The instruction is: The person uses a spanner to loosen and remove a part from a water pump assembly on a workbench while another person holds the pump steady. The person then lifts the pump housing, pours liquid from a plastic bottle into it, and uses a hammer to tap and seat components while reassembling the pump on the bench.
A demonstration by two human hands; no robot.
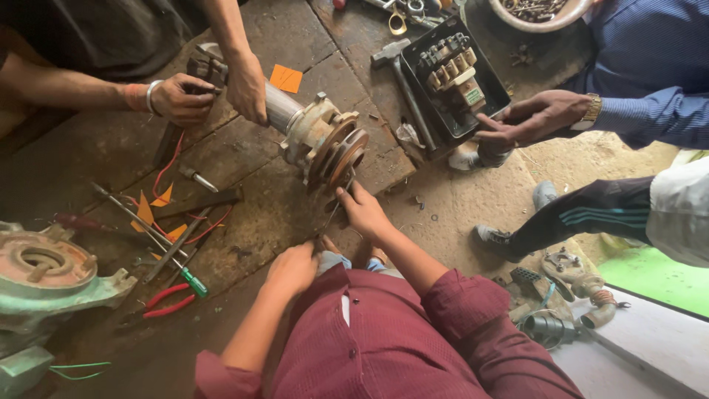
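- Head view, looking down on a worn stone floor (244,222) where several people crouch about a pump motor assembly (314,133), which lies on its side near the middle of the floor, its rusty grooved disc end (341,157) turned toward the wearer.
- Greenish pump casing (44,281) with a rust-red round face, at the left edge, well apart from the motor.
- Black electrical box (454,77) with pale switch blocks inside, upper right; a co-worker's hand (532,118) in a blue sleeve grips its near edge.
- Two co-worker's hands (214,92) at upper left, both laid on the far end of the motor body.
- Right hand (363,210) of the wearer, maroon-sleeved: fingers pressed against the lower rim of the disc end and closed on a thin metal tool (332,214) that slants down from it.
- Left hand (293,267) of the wearer: curled low near the knee, beside the tool's lower end; whether it pinches anything cannot be told.
- Hammer (402,81), just left of the box.
- Red-handled pliers (168,301) and green-handled screwdriver (193,282), among loose tools at lower left.
- Orange paper scraps (285,77), beside the motor.
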